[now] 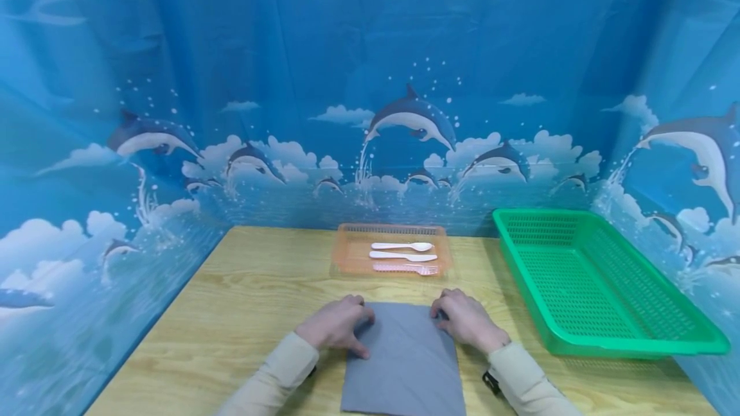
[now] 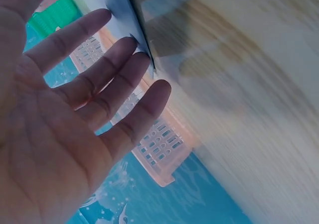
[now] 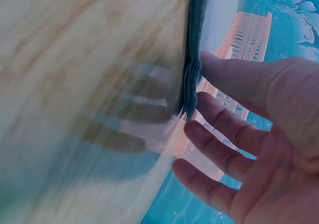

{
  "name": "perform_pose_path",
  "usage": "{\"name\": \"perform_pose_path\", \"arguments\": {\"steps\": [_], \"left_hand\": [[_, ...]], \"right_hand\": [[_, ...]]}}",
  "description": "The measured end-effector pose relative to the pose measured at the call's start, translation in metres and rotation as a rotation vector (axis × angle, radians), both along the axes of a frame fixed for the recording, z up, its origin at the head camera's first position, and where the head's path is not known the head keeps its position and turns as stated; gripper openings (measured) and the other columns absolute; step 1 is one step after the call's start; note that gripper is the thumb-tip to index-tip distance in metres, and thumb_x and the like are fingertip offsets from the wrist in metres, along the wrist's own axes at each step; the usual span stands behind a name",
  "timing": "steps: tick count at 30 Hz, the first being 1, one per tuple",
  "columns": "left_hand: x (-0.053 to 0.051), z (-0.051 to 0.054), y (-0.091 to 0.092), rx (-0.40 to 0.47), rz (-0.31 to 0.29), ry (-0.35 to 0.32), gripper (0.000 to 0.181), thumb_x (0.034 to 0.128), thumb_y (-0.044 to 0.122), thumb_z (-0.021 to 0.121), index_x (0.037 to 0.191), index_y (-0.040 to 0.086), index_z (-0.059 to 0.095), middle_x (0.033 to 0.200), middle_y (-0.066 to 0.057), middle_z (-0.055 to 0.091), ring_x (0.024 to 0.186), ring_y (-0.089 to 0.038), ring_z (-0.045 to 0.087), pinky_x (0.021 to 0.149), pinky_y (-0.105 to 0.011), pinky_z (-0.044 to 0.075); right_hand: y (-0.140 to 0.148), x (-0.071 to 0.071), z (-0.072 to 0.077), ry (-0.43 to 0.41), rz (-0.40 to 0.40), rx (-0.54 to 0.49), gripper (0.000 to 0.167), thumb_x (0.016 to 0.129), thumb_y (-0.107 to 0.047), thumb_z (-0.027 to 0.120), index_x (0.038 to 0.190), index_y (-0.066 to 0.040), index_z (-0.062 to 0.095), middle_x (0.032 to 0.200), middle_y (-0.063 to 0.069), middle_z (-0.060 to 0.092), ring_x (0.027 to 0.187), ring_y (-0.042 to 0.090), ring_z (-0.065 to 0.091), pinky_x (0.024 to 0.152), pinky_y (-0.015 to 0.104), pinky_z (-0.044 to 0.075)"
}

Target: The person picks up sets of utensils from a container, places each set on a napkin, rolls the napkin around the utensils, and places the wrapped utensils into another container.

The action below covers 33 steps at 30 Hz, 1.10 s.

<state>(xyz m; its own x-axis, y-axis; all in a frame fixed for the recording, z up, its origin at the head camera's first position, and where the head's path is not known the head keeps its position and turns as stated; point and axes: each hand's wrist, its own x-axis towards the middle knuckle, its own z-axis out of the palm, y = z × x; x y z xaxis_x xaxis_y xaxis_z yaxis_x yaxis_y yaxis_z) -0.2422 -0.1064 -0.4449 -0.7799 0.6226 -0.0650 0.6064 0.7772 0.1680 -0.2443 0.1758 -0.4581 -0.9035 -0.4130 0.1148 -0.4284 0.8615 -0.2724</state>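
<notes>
A folded grey cloth (image 1: 405, 364) lies flat on the table in front of me. In the right wrist view its edge (image 3: 192, 79) shows several stacked layers. My left hand (image 1: 338, 326) is at the cloth's far left corner, thumb over the top. In the left wrist view the fingers (image 2: 124, 79) are spread and nearly straight, their tips at the cloth's edge. My right hand (image 1: 465, 323) is at the far right corner. Its fingertips (image 3: 207, 104) touch the layered edge, with the fingers loosely extended and no clear pinch visible.
Beyond the cloth sits a shallow orange basket (image 1: 342, 252) with a white spoon (image 1: 401, 246), a white knife (image 1: 403, 255) and a pale pink fork (image 1: 405, 269). A large green basket (image 1: 549, 313) stands at the right. A blue dolphin-print curtain (image 1: 324, 37) surrounds the wooden table (image 1: 231, 320).
</notes>
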Motion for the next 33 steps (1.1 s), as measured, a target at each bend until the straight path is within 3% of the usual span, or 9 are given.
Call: {"name": "perform_pose_path", "arguments": {"steps": [7, 11, 16, 20, 25, 29, 33], "left_hand": [[-0.002, 0.0, 0.001, 0.016, 0.003, -0.035, 0.06, 0.0675, 0.042, 0.088, 0.121, 0.022, 0.067, 0.119, -0.001, 0.062, 0.105, -0.016, 0.059, 0.089, -0.031, 0.052], [-0.004, 0.001, 0.0, 0.029, -0.021, -0.017, 0.057, 0.0692, 0.037, 0.088, 0.12, 0.019, 0.068, 0.125, -0.005, 0.063, 0.11, -0.018, 0.061, 0.094, -0.033, 0.052], [-0.005, 0.0, -0.001, 0.033, -0.039, 0.014, 0.052, 0.0708, 0.032, 0.087, 0.117, 0.017, 0.07, 0.121, -0.004, 0.065, 0.108, -0.019, 0.062, 0.093, -0.033, 0.052], [-0.005, 0.0, 0.0, 0.036, -0.027, 0.019, 0.049, 0.072, 0.029, 0.087, 0.116, 0.015, 0.07, 0.117, -0.002, 0.066, 0.106, -0.017, 0.063, 0.091, -0.031, 0.052], [-0.006, -0.001, 0.005, 0.016, 0.008, 0.014, 0.041, 0.0766, 0.022, 0.083, 0.115, 0.015, 0.071, 0.116, -0.001, 0.067, 0.106, -0.017, 0.064, 0.092, -0.031, 0.053], [-0.007, -0.004, 0.012, -0.016, 0.038, 0.026, 0.036, 0.0794, 0.017, 0.081, 0.114, 0.018, 0.072, 0.118, -0.001, 0.068, 0.109, -0.017, 0.064, 0.094, -0.032, 0.053], [-0.009, -0.007, 0.016, -0.012, 0.029, 0.057, 0.034, 0.08, 0.012, 0.08, 0.113, 0.018, 0.073, 0.117, 0.0, 0.069, 0.108, -0.017, 0.065, 0.094, -0.031, 0.053]], "right_hand": [[0.002, 0.001, 0.0, -0.05, -0.024, -0.017, 0.016, 0.076, -0.005, 0.078, 0.089, -0.012, 0.072, 0.085, -0.001, 0.062, 0.084, 0.02, 0.058, 0.074, 0.044, 0.051], [0.005, 0.002, 0.002, -0.081, -0.046, -0.024, 0.024, 0.072, -0.003, 0.078, 0.093, -0.013, 0.071, 0.082, -0.002, 0.059, 0.08, 0.017, 0.053, 0.072, 0.042, 0.049], [0.007, 0.003, 0.004, -0.12, -0.081, -0.007, 0.025, 0.072, -0.007, 0.079, 0.094, -0.016, 0.07, 0.077, -0.004, 0.056, 0.074, 0.013, 0.05, 0.066, 0.038, 0.046], [0.009, 0.005, 0.004, -0.141, -0.109, -0.02, 0.02, 0.074, -0.016, 0.082, 0.087, -0.019, 0.067, 0.073, -0.007, 0.055, 0.069, 0.011, 0.049, 0.062, 0.035, 0.044], [0.013, 0.006, 0.007, -0.189, -0.123, -0.058, 0.024, 0.07, -0.018, 0.086, 0.079, -0.018, 0.063, 0.068, -0.006, 0.054, 0.064, 0.011, 0.049, 0.06, 0.033, 0.042], [0.014, 0.007, 0.008, -0.24, -0.093, -0.091, 0.027, 0.069, -0.011, 0.085, 0.079, -0.016, 0.061, 0.067, -0.004, 0.053, 0.063, 0.013, 0.048, 0.059, 0.031, 0.04], [0.013, 0.006, 0.01, -0.315, 0.022, -0.129, 0.03, 0.072, 0.002, 0.08, 0.093, -0.014, 0.065, 0.07, -0.003, 0.053, 0.063, 0.012, 0.048, 0.057, 0.027, 0.041]]}}
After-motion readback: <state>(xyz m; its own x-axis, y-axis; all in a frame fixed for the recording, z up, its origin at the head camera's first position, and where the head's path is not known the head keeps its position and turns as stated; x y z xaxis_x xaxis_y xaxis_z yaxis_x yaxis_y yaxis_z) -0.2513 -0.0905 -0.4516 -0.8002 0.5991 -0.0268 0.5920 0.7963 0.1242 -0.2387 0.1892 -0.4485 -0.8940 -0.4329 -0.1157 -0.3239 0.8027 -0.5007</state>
